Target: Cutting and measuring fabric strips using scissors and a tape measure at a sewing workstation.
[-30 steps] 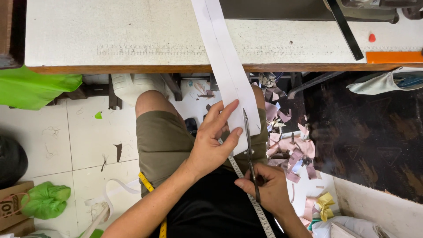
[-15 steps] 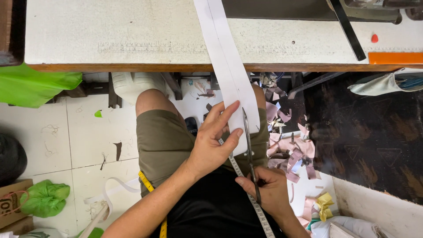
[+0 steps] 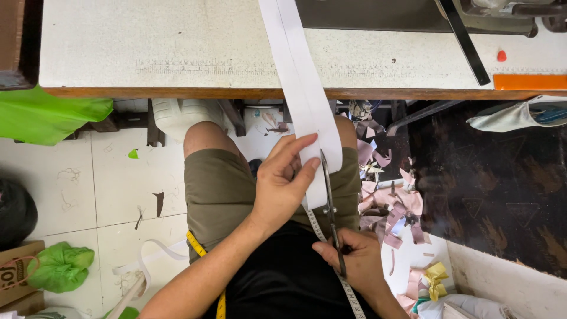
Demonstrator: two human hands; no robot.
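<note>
**Scissors at the strip's end**

While the left hand (image 3: 283, 189) pinches the white strip (image 3: 307, 100) between thumb and fingers, the right hand (image 3: 348, 260) is closed around the scissors (image 3: 329, 207), blades pointing up along the strip's right edge just beside the left fingertips. From that pinch the strip runs up over the table (image 3: 177, 53) edge. Below the grip a tape measure (image 3: 348, 292) trails past the right wrist. Right of the scissors, scraps (image 3: 396, 212) litter the floor. How far the blades part cannot be told.
</note>
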